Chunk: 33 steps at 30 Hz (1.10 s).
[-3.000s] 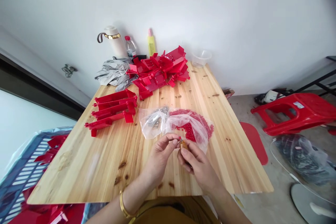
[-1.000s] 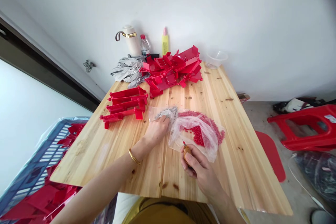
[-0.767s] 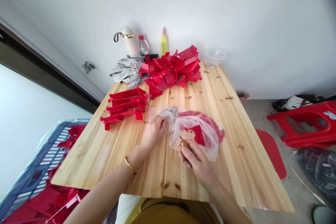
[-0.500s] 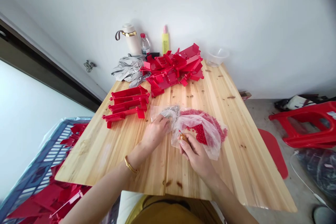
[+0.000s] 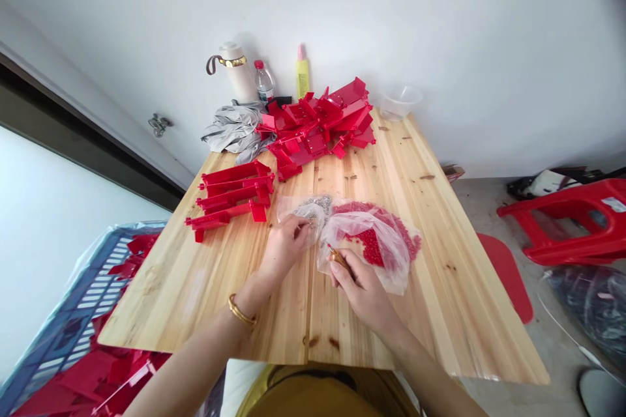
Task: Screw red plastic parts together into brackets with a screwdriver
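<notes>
My right hand [image 5: 362, 283] grips a small screwdriver with an amber handle [image 5: 341, 260]. Its short shaft points up and left, and a tiny red piece seems to sit at the tip. At the edge of a clear plastic bag of small silvery metal parts [image 5: 320, 205], my left hand [image 5: 285, 244] has thumb and fingers pinched together. Whatever lies between those fingertips is too small to make out. Right beside it, a second clear bag [image 5: 337, 228] holds many small red pieces [image 5: 372, 247].
Several red plastic frames [image 5: 235, 195] lie at the left, with a heap of red plastic parts [image 5: 317, 124] behind. A grey cloth [image 5: 235, 127], white jug [image 5: 239, 75], bottles and a clear tub [image 5: 400, 103] stand along the wall. A blue crate [image 5: 73, 319] flanks the wooden table [image 5: 440, 313].
My left hand has drawn back slightly from the metal parts, its fingertips now pinched. My right hand keeps the screwdriver in nearly the same place. The whole view has shifted a little.
</notes>
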{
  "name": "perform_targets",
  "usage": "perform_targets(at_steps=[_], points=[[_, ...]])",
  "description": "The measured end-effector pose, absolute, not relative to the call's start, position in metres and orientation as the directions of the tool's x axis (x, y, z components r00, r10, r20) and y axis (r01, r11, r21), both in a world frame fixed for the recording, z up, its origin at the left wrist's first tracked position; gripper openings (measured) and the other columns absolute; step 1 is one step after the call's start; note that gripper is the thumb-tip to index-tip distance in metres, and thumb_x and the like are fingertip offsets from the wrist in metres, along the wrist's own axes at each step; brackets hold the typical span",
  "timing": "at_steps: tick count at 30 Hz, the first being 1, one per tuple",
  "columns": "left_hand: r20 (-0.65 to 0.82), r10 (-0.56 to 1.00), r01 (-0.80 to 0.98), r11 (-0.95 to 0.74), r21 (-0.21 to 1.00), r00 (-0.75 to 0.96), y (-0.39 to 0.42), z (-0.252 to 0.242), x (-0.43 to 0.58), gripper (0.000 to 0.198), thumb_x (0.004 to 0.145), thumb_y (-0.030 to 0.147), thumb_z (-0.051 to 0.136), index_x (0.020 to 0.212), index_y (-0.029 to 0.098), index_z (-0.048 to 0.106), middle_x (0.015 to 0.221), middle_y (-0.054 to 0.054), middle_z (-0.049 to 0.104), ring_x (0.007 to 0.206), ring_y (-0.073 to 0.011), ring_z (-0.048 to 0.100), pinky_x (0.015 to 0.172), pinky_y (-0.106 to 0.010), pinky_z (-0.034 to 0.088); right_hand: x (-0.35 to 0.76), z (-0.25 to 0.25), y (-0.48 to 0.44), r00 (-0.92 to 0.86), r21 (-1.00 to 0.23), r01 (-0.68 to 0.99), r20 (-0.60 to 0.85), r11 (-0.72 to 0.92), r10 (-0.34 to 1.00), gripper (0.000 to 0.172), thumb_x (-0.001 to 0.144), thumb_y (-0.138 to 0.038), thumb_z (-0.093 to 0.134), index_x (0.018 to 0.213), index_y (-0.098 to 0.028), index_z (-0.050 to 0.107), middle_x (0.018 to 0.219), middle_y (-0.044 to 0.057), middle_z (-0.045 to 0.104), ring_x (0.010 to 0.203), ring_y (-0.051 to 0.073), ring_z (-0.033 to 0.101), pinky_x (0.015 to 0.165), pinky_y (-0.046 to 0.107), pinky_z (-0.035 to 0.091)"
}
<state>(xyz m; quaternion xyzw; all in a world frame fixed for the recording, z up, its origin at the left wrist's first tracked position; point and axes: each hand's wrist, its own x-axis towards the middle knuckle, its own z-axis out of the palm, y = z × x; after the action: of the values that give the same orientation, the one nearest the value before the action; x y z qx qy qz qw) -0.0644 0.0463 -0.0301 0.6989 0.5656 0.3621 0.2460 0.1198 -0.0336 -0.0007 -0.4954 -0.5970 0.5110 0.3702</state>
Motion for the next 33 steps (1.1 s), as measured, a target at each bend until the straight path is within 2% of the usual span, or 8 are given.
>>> perform_targets(at_steps=[3,5,8,13,18,25,29,33], points=[[-0.018,1.0,0.292,0.021,0.956,-0.012,0.039,-0.026,-0.062,0.017,0.088,0.032,0.059,0.086,0.016,0.065,0.068,0.0,0.062,0.054,-0.0113,0.055,0.049,-0.021,0.046,0.116,0.002,-0.028,-0.221,-0.96,0.278,-0.03,0.033,0.975,0.022,0.101,-0.034,0.044,0.084,-0.022,0.05,0.069,-0.003,0.053,0.064,0.013,0.051,0.062,0.025,0.038],[-0.109,0.994,0.138,0.108,0.984,0.0,0.033,-0.02,-0.06,0.019,0.086,0.036,0.061,0.085,0.016,0.063,0.067,0.001,0.061,0.05,-0.0099,0.052,0.044,-0.02,0.045,0.112,0.002,-0.024,-0.215,-0.941,0.33,0.004,0.076,0.977,0.021,0.101,-0.032,0.044,0.083,-0.022,0.05,0.07,-0.002,0.055,0.064,0.014,0.052,0.062,0.025,0.038],[-0.112,0.994,0.085,0.112,0.99,0.001,0.025,-0.009,-0.056,0.018,0.083,0.035,0.063,0.083,0.016,0.063,0.068,0.001,0.062,0.049,-0.0083,0.052,0.044,-0.018,0.046,0.108,0.0,-0.018,-0.209,-0.905,0.404,0.054,0.136,0.976,0.016,0.099,-0.028,0.045,0.087,-0.021,0.053,0.073,0.0,0.059,0.067,0.016,0.055,0.062,0.025,0.039],[-0.05,0.998,0.169,0.053,0.984,-0.025,0.015,0.003,-0.053,0.014,0.083,0.032,0.064,0.085,0.017,0.065,0.066,0.003,0.062,0.051,-0.0079,0.055,0.046,-0.016,0.05,0.104,-0.001,-0.013,-0.218,-0.874,0.452,0.087,0.18,0.972,0.013,0.098,-0.025,0.047,0.098,-0.02,0.059,0.084,0.003,0.066,0.075,0.018,0.061,0.064,0.026,0.041],[0.023,1.0,0.247,-0.018,0.969,-0.015,0.012,0.001,-0.055,0.013,0.086,0.03,0.062,0.088,0.018,0.067,0.07,0.002,0.064,0.052,-0.0077,0.058,0.047,-0.016,0.051,0.101,0.002,-0.014,-0.215,-0.875,0.455,0.072,0.165,0.974,0.013,0.098,-0.024,0.048,0.097,-0.02,0.06,0.079,0.002,0.064,0.071,0.017,0.06,0.064,0.027,0.042],[0.2,0.98,0.412,-0.181,0.893,-0.002,0.01,-0.001,-0.058,0.009,0.09,0.024,0.059,0.09,0.019,0.066,0.082,0.0,0.068,0.059,-0.0092,0.065,0.052,-0.017,0.054,0.099,0.002,-0.013,-0.206,-0.859,0.481,0.086,0.177,0.975,0.014,0.098,-0.026,0.047,0.099,-0.022,0.06,0.08,0.003,0.066,0.073,0.02,0.062,0.062,0.028,0.041],[0.35,0.935,0.531,-0.324,0.783,0.055,0.011,-0.004,-0.06,0.01,0.094,0.02,0.055,0.092,0.02,0.065,0.087,-0.001,0.069,0.068,-0.0107,0.068,0.062,-0.02,0.056,0.099,-0.002,-0.014,-0.193,-0.84,0.505,0.112,0.196,0.975,0.014,0.097,-0.025,0.047,0.098,-0.022,0.061,0.08,0.004,0.066,0.073,0.02,0.061,0.064,0.028,0.043],[0.495,0.846,0.651,-0.49,0.579,0.196,0.014,-0.003,-0.064,0.014,0.098,0.019,0.051,0.098,0.019,0.064,0.091,-0.004,0.071,0.085,-0.0152,0.07,0.079,-0.025,0.057,0.099,-0.006,-0.012,-0.151,-0.821,0.529,0.159,0.216,0.976,0.015,0.095,-0.02,0.05,0.102,-0.021,0.063,0.089,0.006,0.069,0.081,0.022,0.062,0.073,0.031,0.044]])
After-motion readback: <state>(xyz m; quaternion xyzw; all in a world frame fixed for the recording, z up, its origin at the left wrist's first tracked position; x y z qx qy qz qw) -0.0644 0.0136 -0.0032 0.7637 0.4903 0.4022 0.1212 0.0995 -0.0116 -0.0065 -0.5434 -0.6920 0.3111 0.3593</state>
